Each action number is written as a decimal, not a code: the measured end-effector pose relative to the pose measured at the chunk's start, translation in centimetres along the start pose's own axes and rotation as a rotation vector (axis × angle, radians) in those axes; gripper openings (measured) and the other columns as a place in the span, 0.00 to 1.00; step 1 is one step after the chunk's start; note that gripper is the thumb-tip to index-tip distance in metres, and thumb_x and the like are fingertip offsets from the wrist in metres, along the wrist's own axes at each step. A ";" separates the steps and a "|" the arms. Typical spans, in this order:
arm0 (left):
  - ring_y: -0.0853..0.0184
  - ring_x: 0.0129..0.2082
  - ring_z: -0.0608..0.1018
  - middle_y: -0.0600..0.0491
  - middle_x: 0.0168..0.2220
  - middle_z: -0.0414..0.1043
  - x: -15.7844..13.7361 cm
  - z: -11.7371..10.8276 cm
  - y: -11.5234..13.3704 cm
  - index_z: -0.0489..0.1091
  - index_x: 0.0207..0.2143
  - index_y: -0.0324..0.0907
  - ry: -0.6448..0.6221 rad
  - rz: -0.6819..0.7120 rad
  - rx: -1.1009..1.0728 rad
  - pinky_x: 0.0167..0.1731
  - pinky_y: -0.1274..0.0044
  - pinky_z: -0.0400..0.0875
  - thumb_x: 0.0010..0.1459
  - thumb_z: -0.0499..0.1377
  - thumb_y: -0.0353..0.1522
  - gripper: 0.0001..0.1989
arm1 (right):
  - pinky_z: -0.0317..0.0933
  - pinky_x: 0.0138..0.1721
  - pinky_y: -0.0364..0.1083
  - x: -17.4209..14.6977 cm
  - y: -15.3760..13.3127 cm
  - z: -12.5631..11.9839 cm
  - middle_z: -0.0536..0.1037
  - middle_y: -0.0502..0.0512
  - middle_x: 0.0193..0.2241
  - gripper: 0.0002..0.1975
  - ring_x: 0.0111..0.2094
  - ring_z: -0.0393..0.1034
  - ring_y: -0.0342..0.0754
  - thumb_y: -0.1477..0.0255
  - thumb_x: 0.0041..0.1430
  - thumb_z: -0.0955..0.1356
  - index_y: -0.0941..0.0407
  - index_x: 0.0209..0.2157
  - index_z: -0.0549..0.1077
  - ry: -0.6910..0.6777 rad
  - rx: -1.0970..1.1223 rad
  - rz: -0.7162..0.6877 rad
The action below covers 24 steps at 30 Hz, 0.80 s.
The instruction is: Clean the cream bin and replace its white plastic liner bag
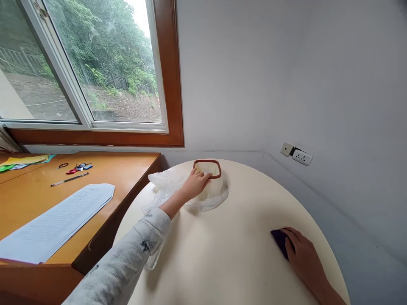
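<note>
At the lower right of the frame, the right hand (pixel 299 250) is closed on a dark cloth (pixel 280 241) upon the round table (pixel 244 241); near centre, the left hand (pixel 196 184) meets a brown-rimmed container (pixel 215 186), whether clamped I cannot tell. Crumpled clear plastic (pixel 167 181) lies beside it; papers (pixel 60 220) lie lower left.

Scene is lit by daylight from the window (pixel 111 55); sky (pixel 142 15) is clipped white. Soft shadows are cast on the round desk (pixel 235 237). Right wall (pixel 359 106) is rendered dimmer, translucent plastic (pixel 167 182) low-contrast. Edges are stretched by wide-angle distortion.
</note>
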<state>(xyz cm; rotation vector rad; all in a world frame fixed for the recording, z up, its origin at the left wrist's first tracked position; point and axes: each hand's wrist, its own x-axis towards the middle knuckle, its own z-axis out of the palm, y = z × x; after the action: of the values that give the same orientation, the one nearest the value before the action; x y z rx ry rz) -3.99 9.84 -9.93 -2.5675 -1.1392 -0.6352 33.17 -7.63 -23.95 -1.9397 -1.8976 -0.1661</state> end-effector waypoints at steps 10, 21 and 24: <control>0.59 0.48 0.66 0.46 0.45 0.62 -0.8 -0.8 0.4 0.56 0.55 0.43 0.067 -0.068 0.017 0.54 0.57 0.48 0.59 0.50 0.31 0.20 | 0.60 0.46 0.55 -0.4 -0.4 0.5 0.72 0.60 0.45 0.18 0.48 0.64 0.56 0.66 0.57 0.56 0.56 0.42 0.71 -0.048 0.069 -0.004; 0.64 0.39 0.67 0.51 0.36 0.64 -7.7 -3.0 5.2 0.62 0.33 0.42 0.192 -0.204 -0.157 0.42 0.68 0.64 0.57 0.49 0.26 0.05 | 0.52 0.53 0.56 2.1 -16.0 1.5 0.63 0.57 0.55 0.23 0.54 0.57 0.55 0.63 0.62 0.56 0.52 0.57 0.60 -0.275 0.228 -0.429; 0.64 0.37 0.67 0.52 0.33 0.64 -9.7 -3.2 6.8 0.62 0.30 0.42 0.168 -0.234 -0.210 0.41 0.69 0.64 0.55 0.50 0.25 0.04 | 0.50 0.53 0.57 3.0 -20.6 2.1 0.60 0.58 0.57 0.23 0.56 0.54 0.56 0.65 0.62 0.56 0.53 0.58 0.58 -0.298 0.266 -0.511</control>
<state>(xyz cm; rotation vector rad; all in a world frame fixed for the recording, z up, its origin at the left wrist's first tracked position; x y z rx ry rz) -5.62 -2.09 -12.27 -2.5065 -1.3909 -1.0556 12.78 -4.46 -20.39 -1.3355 -2.4381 0.2325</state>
